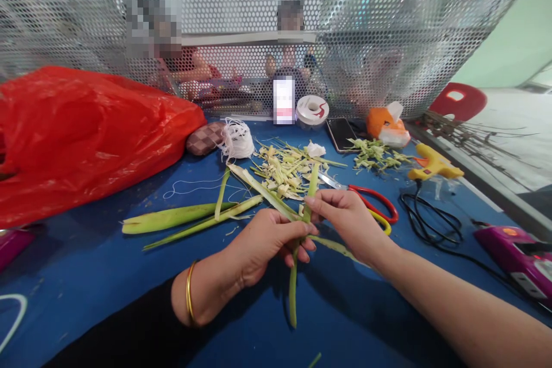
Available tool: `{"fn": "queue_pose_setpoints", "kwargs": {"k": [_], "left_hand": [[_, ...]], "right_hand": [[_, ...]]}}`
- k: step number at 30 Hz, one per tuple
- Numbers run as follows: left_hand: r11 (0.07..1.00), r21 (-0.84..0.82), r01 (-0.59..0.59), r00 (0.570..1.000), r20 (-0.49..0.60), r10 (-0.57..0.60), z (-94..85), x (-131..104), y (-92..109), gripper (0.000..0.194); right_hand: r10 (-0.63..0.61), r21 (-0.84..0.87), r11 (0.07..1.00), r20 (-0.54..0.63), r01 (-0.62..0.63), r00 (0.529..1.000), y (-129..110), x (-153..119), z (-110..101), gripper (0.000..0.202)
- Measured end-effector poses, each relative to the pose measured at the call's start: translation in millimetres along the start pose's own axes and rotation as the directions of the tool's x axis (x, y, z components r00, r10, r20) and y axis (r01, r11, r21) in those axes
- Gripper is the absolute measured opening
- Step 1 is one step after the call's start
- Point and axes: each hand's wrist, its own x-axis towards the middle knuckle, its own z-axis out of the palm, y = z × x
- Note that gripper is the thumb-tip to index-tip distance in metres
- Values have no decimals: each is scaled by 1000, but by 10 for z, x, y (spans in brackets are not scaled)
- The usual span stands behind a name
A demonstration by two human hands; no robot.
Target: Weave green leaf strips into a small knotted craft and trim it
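Note:
My left hand (280, 236) pinches crossed green leaf strips (294, 293) over the middle of the blue table. My right hand (342, 215) grips the upper part of the upright strip between thumb and fingers, just right of my left hand. A paler leaf strip (259, 187) runs from the grip up to the left. Beneath my right hand another strip sticks out to the right. Scissors (375, 201) with red and yellow handles lie behind my right hand, partly hidden by it. Long green leaf pieces (172, 218) rest on the table left of my hands.
Leaf scraps (284, 169) are heaped beyond my hands, beside white string (237, 139). A red plastic bag (95, 138) fills the left. At right are a yellow glue gun (433, 164), its black cord and a purple power strip (517, 259). Behind a perforated metal screen (241, 6) sit two people.

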Motion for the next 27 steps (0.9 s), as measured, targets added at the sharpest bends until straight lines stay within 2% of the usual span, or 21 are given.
{"fn": "queue_pose_setpoints", "kwargs": {"k": [2, 3, 4, 6, 8, 10, 12, 13, 15, 20, 27], "left_hand": [[1000, 4, -1, 1000, 13, 1, 7, -14, 6, 14], [1000, 10, -3, 1000, 22, 3, 12, -22, 9, 13], [1000, 21, -2, 999, 33, 2, 19, -29, 10, 13], [998, 54, 10, 998, 63, -14, 38, -44, 5, 12], [994, 96, 44, 993, 104, -54, 61, -57, -10, 11], [989, 126, 74, 986, 140, -92, 82, -65, -30, 11], [986, 137, 95, 978, 169, -118, 99, -70, -47, 11], [985, 138, 102, 976, 179, -126, 106, -71, -53, 11], [984, 141, 114, 971, 192, -140, 117, -72, -56, 12], [982, 150, 115, 968, 204, -144, 127, -68, -60, 15], [986, 129, 103, 967, 219, -129, 120, -45, -146, 12]], "right_hand": [[-156, -324, 939, -96, 117, 983, -65, -27, -86, 48], [-291, -485, 856, -170, 177, 942, -103, -42, -128, 50], [-407, -587, 774, -176, 236, 896, -141, -54, -162, 48], [-525, -635, 675, -54, 377, 850, -197, -66, -196, 34], [-480, -521, 704, 153, 483, 864, -215, -62, -179, 20], [-334, -366, 828, 287, 425, 898, -200, -52, -130, 12], [-164, -246, 937, 318, 248, 934, -173, -48, -75, 10], [-103, -207, 963, 306, 172, 946, -162, -50, -52, 9], [-59, -162, 981, 268, 105, 962, -149, -59, -20, 10], [-125, -167, 973, 192, 158, 974, -140, -98, 26, 11], [-308, -269, 897, 190, 351, 932, -73, -125, 110, 13]]}}
